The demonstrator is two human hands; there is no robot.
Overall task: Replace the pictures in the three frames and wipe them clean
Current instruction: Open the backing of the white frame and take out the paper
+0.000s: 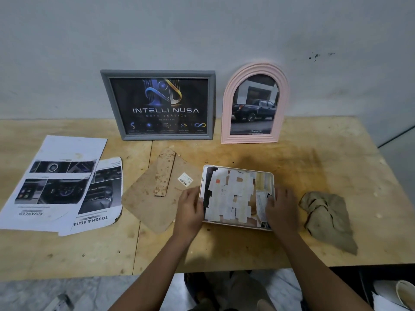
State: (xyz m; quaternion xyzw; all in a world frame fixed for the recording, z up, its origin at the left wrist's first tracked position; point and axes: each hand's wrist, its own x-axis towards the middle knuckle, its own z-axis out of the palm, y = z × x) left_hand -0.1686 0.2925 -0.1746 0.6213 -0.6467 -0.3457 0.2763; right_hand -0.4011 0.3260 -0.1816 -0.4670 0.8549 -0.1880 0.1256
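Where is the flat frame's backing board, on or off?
Off. The backing board lies on the table left of the frame, whose inside is exposed.

Dim, soft overhead light; wide-angle edges bend.

**Two frames standing, one lying open**

The grey frame (157, 74) leans upright against the wall, holding a dark "Intelli Nusa" poster. Just to its right stands the pink arched frame (226, 108), with a picture of a dark pickup truck.

The pale frame (238, 168), rounded at its corners, lies flat on the table nearer the person. A picture of overlapping white paper scraps shows in it. The left hand (190, 207) and right hand (280, 205) grip its two sides.

Its brown backing board (143, 198) lies flat just to the left, stand side up.

Two printed sheets (56, 185) lie overlapping at far left. A crumpled beige cloth (327, 218) sits to the right.
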